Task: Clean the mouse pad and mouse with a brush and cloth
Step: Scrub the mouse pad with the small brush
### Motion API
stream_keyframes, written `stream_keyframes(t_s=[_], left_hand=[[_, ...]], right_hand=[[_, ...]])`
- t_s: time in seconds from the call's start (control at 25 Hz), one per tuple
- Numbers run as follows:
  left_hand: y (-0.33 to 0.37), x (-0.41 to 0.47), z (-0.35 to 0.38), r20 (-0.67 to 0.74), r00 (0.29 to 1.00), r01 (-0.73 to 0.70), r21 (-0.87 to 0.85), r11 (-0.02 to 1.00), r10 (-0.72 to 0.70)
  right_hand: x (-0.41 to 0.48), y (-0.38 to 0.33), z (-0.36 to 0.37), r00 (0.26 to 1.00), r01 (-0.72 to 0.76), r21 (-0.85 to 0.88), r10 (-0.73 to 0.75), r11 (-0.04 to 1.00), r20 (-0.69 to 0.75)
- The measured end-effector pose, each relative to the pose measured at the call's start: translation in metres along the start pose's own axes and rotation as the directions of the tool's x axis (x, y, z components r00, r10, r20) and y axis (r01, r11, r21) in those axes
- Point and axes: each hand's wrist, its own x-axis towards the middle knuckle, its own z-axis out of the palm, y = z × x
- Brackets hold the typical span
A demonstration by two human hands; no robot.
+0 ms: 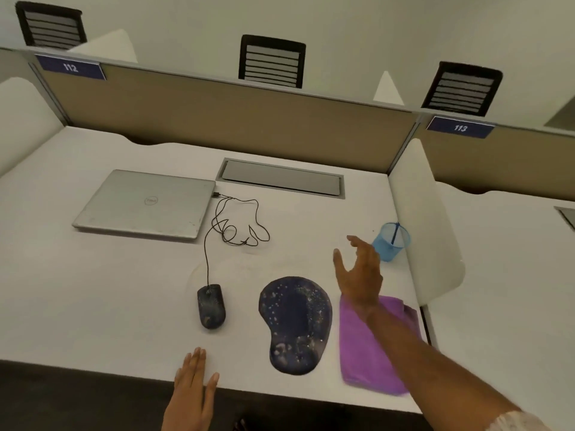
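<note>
Right hand point(361, 272) up over the desk point(124, 290), fingers spread, holding nothing, near the blue cup point(390, 242) with the brush point(395, 234). Left hand point(194, 381) flat at the desk edge, empty. Mouse pad point(295, 325) sits between mouse point(211, 306) and purple cloth point(367, 346).

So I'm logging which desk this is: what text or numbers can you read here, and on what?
"112" on the blue sign on the partition, upper left.
"113" on the blue sign on the partition, upper right.
"Dell", a round logo, blurred but recognisable, on the closed laptop lid.
No other text is readable.
</note>
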Motion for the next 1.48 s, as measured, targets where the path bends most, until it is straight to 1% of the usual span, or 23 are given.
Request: stream_keyframes(t_s=[0.08,0.16,0.28,0.4,0.52,0.6,0.8,0.92,1.04,1.2,1.28,1.4,1.44,1.48], left_hand=[[0.021,-0.007,0.013,0.045,0.999,0.019,-0.032,0.999,-0.018],[0.042,-0.01,0.028,0.115,0.992,0.056,-0.005,0.998,-0.056],[0.062,-0.011,0.054,0.21,0.973,0.078,0.09,0.993,-0.095],[0.072,-0.01,0.07,0.261,0.957,0.104,0.098,0.99,-0.127],[0.075,-0.009,0.075,0.232,0.962,0.132,0.061,0.989,-0.143],[0.073,-0.011,0.078,0.208,0.967,0.14,0.063,0.988,-0.15],[0.088,-0.019,0.082,0.084,0.978,0.191,0.014,0.981,-0.192],[0.101,-0.021,0.083,0.064,0.977,0.205,0.02,0.979,-0.206],[0.108,-0.02,0.086,0.07,0.972,0.224,0.041,0.974,-0.226],[0.11,-0.021,0.089,0.072,0.969,0.233,0.062,0.97,-0.237],[0.11,-0.021,0.09,0.061,0.968,0.239,0.063,0.969,-0.242],[0.109,-0.02,0.093,0.04,0.967,0.247,0.095,0.964,-0.252],[0.109,-0.019,0.094,0.033,0.967,0.248,0.105,0.963,-0.253],[0.109,-0.019,0.096,0.025,0.967,0.249,0.115,0.962,-0.254]], right_hand=[[0.045,0.036,-0.032,0.995,-0.053,-0.045,0.049,0.998,-0.087],[0.085,0.068,-0.058,0.989,-0.124,-0.106,0.115,0.987,-0.091],[0.135,0.108,-0.084,0.98,-0.192,-0.175,0.198,0.966,0.014],[0.178,0.128,-0.088,0.954,-0.174,-0.25,0.226,0.952,0.197],[0.204,0.124,-0.078,0.898,-0.084,-0.324,0.212,0.942,0.384],[0.213,0.122,-0.07,0.857,-0.045,-0.349,0.215,0.936,0.468],[0.221,0.129,-0.059,0.786,0.033,-0.443,0.25,0.896,0.565],[0.22,0.133,-0.056,0.77,0.09,-0.491,0.252,0.867,0.586],[0.221,0.139,-0.053,0.791,0.097,-0.494,0.234,0.864,0.565],[0.223,0.144,-0.049,0.799,0.099,-0.465,0.208,0.88,0.564],[0.226,0.144,-0.05,0.807,0.082,-0.441,0.2,0.894,0.555],[0.236,0.142,-0.06,0.792,0.017,-0.357,0.205,0.934,0.575],[0.239,0.14,-0.065,0.794,0.014,-0.33,0.19,0.944,0.577],[0.243,0.138,-0.07,0.812,0.018,-0.303,0.163,0.953,0.561]])
